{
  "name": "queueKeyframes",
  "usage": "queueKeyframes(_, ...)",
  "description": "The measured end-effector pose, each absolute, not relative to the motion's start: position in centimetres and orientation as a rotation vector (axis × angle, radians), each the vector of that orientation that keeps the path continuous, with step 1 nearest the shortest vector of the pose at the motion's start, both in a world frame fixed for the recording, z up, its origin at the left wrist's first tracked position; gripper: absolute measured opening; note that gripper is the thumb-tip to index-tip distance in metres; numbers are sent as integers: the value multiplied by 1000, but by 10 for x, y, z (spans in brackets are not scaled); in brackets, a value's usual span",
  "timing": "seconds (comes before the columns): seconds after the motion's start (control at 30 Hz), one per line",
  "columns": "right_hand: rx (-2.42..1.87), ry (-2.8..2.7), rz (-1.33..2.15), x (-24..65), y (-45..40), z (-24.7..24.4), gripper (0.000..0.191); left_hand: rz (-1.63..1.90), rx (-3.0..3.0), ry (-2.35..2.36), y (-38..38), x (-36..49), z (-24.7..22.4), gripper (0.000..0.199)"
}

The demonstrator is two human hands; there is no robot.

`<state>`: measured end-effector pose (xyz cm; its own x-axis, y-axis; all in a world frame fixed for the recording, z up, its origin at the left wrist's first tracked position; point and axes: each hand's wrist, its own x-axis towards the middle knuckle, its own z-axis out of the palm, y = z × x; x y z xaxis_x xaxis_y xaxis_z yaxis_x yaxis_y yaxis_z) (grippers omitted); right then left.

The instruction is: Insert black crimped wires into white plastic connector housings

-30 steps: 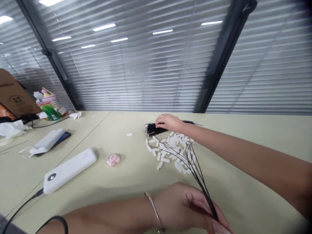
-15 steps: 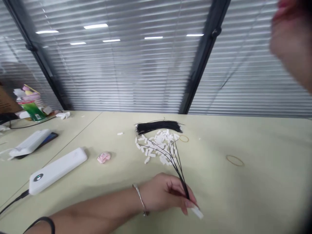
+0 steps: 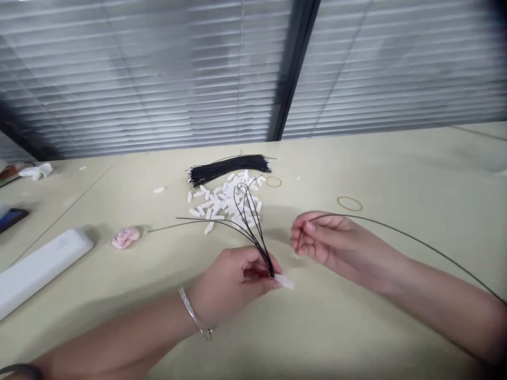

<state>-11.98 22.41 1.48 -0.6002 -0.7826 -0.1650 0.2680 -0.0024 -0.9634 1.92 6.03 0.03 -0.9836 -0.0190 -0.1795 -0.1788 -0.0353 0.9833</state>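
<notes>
While the left hand (image 3: 232,279) pinches a fan of thin black wires (image 3: 253,235) just above a white connector (image 3: 283,281), the right hand (image 3: 332,245) holds one long loose wire (image 3: 400,237) between pressed fingertips (image 3: 307,227), well apart from the left. Beyond both, on the bench (image 3: 415,158): a heap of white connectors (image 3: 224,203), a black wire bundle (image 3: 229,169) along its far edge, a rubber band (image 3: 273,181) just beside.
</notes>
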Motion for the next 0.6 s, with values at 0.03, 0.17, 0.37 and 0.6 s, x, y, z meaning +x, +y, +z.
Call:
queueKeyframes(0.03,-554,1468,-1684,-115,224,11,38,2162,-246,2104,60,19,2,10)
queueKeyframes(0.17,-501,1426,-1612,-109,230,2,33,2026,-262,2216,61,20,7,7)
queueKeyframes(0.37,-489,1405,-1629,-112,230,-8,29,1848,-251,2303,62,20,10,8)
queueKeyframes(0.6,-560,1547,-1628,-108,230,-6,24,1819,-320,2251,63,20,13,5)
